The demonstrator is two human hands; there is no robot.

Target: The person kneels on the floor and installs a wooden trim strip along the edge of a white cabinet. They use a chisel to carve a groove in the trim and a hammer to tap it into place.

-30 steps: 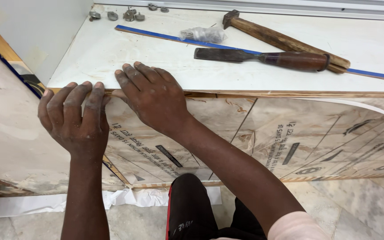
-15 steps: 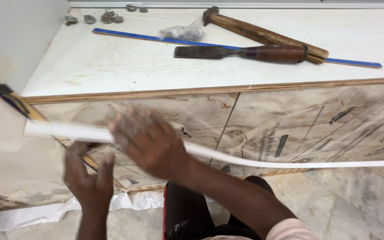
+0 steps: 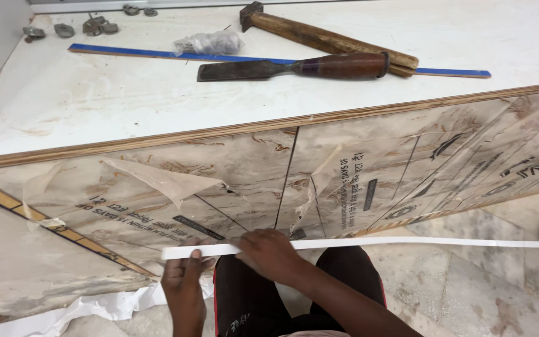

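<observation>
Your left hand (image 3: 183,281) pinches the end of the long white strip (image 3: 407,242) and your right hand (image 3: 271,252) closes over it, low in the frame. You seem to be lining it up; next, press it along the board edge (image 3: 219,132). The chisel (image 3: 294,66) lies on the surface (image 3: 95,100) above.

I see one long white edge-banding strip (image 3: 369,243), thin, flat and narrow, running nearly level across the lower part of my view from about 7 o'clock out past the frame edge at 3 o'clock. Its cut left end sits squarely at 7 o'clock. It bows very slightly, lifted clear of the floor, and crosses in front of the plywood panel's paper-covered face. Its surface looks plain, clean and unmarked.
</observation>
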